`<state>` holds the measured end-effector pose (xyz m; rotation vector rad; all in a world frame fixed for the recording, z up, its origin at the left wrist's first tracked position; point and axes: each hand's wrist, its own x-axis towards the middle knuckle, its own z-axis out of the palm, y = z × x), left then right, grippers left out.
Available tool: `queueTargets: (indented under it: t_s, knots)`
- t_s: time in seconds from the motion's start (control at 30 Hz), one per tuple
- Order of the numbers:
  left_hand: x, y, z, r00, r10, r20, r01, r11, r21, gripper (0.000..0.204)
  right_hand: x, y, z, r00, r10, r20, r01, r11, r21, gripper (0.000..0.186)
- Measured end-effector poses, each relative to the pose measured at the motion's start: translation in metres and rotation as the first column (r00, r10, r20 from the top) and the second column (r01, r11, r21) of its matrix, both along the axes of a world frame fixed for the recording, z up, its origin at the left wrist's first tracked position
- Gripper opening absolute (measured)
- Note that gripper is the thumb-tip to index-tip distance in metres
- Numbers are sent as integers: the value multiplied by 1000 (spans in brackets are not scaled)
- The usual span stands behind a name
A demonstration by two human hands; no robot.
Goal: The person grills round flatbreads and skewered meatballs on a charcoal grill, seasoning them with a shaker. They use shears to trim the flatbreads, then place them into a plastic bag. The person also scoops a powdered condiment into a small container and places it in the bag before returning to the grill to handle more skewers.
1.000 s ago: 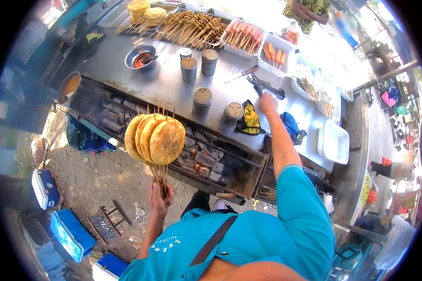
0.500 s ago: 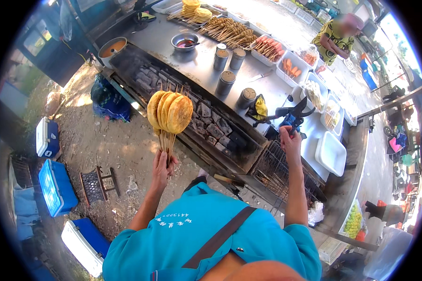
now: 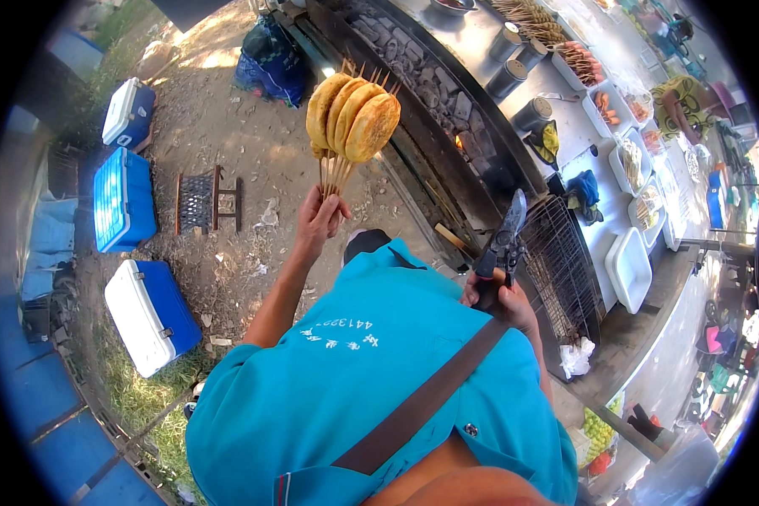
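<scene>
4 browned flatbreads on skewers stood fanned beside the charcoal grill, off the coals (apparently cooked), left hand fingers pinching their sticks. Right hand gripped black scissors, fingers wrapped tight; cutting looked undone.

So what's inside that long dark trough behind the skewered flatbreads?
The grill trough holds grey charcoal lumps, with a small orange glow. The flatbreads, fanned in the left hand, cover part of its near edge.
</scene>
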<state>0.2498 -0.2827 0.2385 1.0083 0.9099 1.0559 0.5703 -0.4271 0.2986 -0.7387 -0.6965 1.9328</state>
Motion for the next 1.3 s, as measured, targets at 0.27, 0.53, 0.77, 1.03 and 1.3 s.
queueTargets:
  t_s: [0.27,0.53,0.77,1.03,1.3]
  knots:
    - [-56,2,1,1000,-9,9,9,1000,11,19,-58,131,10,551,-163,819,-83,965,247,38]
    - [-146,24,-6,1000,22,-13,-23,997,-68,21,-151,228,6,283,-168,944,-335,905,262,58]
    - [-226,42,-12,995,67,-73,-74,993,-96,24,-230,282,-3,231,-191,954,-495,821,285,54]
    - [-281,52,-31,986,130,-105,-140,985,-99,27,-281,303,-15,190,-163,968,-488,840,238,45]
    - [-294,58,-35,970,131,-206,-150,986,-77,25,-296,318,-22,197,-265,944,-575,748,331,49]
